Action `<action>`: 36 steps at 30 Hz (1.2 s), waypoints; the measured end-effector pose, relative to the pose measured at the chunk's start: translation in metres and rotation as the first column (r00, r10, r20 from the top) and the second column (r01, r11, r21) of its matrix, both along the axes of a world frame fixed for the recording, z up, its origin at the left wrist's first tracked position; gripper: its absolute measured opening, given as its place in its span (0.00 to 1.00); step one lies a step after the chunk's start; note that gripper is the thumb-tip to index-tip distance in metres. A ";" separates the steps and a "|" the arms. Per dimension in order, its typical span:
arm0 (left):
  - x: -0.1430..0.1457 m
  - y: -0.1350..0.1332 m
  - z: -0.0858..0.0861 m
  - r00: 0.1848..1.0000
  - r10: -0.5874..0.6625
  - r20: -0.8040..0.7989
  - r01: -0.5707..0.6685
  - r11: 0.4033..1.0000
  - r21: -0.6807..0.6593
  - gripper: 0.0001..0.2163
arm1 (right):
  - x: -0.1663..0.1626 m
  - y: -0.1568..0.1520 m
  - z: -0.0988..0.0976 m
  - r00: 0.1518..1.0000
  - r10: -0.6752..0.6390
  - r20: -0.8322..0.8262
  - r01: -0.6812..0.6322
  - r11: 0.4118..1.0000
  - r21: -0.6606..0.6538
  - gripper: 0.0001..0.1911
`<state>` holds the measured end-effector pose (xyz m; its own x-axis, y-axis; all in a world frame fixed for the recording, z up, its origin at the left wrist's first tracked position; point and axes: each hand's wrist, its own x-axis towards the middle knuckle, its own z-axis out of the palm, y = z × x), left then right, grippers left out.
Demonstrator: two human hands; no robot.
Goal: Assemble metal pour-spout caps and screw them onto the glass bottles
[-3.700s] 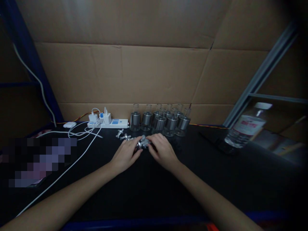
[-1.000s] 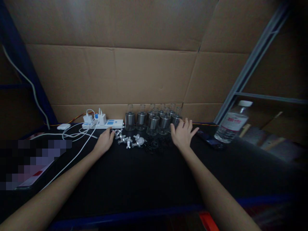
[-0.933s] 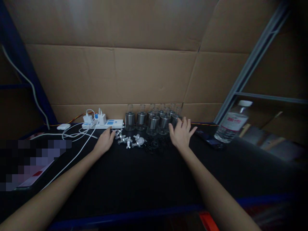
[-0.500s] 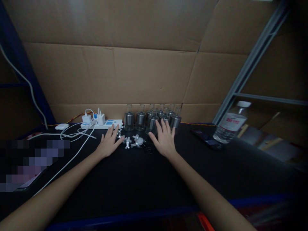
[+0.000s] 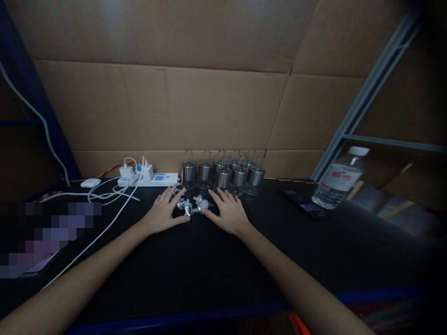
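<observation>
My left hand (image 5: pixel 161 215), open with fingers apart, lies at the left edge of a small pile of shiny silver metal parts (image 5: pixel 202 204). Its thumb reaches to the near side of the pile and seems to touch a part. On the right of the same pile is my right hand (image 5: pixel 230 215), also open, its thumb close to the silver parts. Neither hand grips anything. Behind the pile stand several glass bottles (image 5: pixel 223 177) with brushed metal sleeves and narrow clear necks, upright in a cluster.
A white power strip (image 5: pixel 167 178) with chargers and white cables (image 5: pixel 115 190) sits at the back left. To the right, a black phone (image 5: pixel 302 203) lies beside a clear water bottle (image 5: pixel 337 181). A cardboard wall (image 5: pixel 216 109) closes off the back of the black tabletop (image 5: pixel 195 274).
My right hand has moved left and nearer, away from the glass bottles, covering the black rings that lay beside the pile. My left thumb has come nearer the silver parts.
</observation>
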<state>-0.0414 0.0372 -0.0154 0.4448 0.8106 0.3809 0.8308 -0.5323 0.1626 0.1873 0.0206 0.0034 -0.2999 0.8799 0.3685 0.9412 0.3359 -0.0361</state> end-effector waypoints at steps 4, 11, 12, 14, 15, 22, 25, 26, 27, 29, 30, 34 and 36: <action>0.003 -0.003 0.002 0.998 -0.055 -0.012 0.055 0.998 -0.007 0.38 | 0.000 0.001 -0.002 1.000 0.014 0.012 -0.014 1.000 0.010 0.36; 0.007 -0.006 0.004 1.000 -0.013 -0.013 0.013 1.000 -0.009 0.44 | -0.005 -0.007 0.006 0.998 -0.030 0.060 0.020 0.988 0.152 0.35; 0.007 -0.007 0.004 1.000 -0.002 -0.020 0.003 1.000 0.003 0.43 | -0.006 -0.010 0.008 0.997 -0.030 0.068 0.017 0.982 0.190 0.35; 0.008 -0.009 0.005 0.999 0.009 -0.037 -0.008 0.999 0.038 0.42 | -0.010 -0.016 0.012 0.996 -0.015 0.084 -0.007 0.968 0.252 0.35; 0.009 -0.010 0.005 0.999 0.013 -0.045 -0.010 0.998 0.056 0.42 | -0.012 -0.018 0.014 0.996 -0.001 0.092 -0.024 0.962 0.270 0.35; 0.015 -0.026 0.009 0.997 0.016 -0.080 -0.007 0.994 0.109 0.40 | -0.017 -0.036 0.011 0.989 0.084 0.118 -0.111 0.963 0.245 0.36; 0.013 -0.037 0.011 0.993 -0.001 -0.117 0.010 0.997 0.071 0.39 | -0.013 -0.045 0.009 0.988 0.112 0.108 -0.131 0.973 0.192 0.37; 0.012 -0.042 0.011 0.991 -0.011 -0.132 0.018 0.998 0.052 0.39 | -0.010 -0.050 0.008 0.987 0.123 0.102 -0.139 0.976 0.169 0.37; 0.010 -0.047 0.011 0.989 -0.023 -0.145 0.029 0.999 0.033 0.39 | -0.008 -0.054 0.007 0.986 0.135 0.095 -0.148 0.978 0.145 0.37; 0.005 -0.059 0.011 0.983 -0.063 -0.172 0.063 0.998 -0.005 0.39 | -0.002 -0.064 0.005 0.984 0.156 0.083 -0.163 0.982 0.094 0.38; 0.002 -0.065 0.011 0.979 -0.086 -0.184 0.082 0.996 -0.027 0.39 | 0.001 -0.069 0.004 0.983 0.165 0.078 -0.170 0.983 0.067 0.38; -0.005 -0.082 0.013 0.966 -0.169 -0.197 0.146 0.981 -0.124 0.38 | 0.014 -0.086 -0.001 0.981 0.186 0.056 -0.183 0.981 -0.063 0.39; -0.006 -0.087 0.016 0.955 -0.226 -0.195 0.193 0.966 -0.175 0.38 | 0.020 -0.092 -0.004 0.981 0.192 0.043 -0.183 0.972 -0.147 0.39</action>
<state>-0.0474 -0.0494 0.0004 0.6675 0.7315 0.1392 0.7274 -0.6805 0.0883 0.2071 -0.0712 -0.0004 -0.4814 0.8479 0.2220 0.8638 0.5020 -0.0443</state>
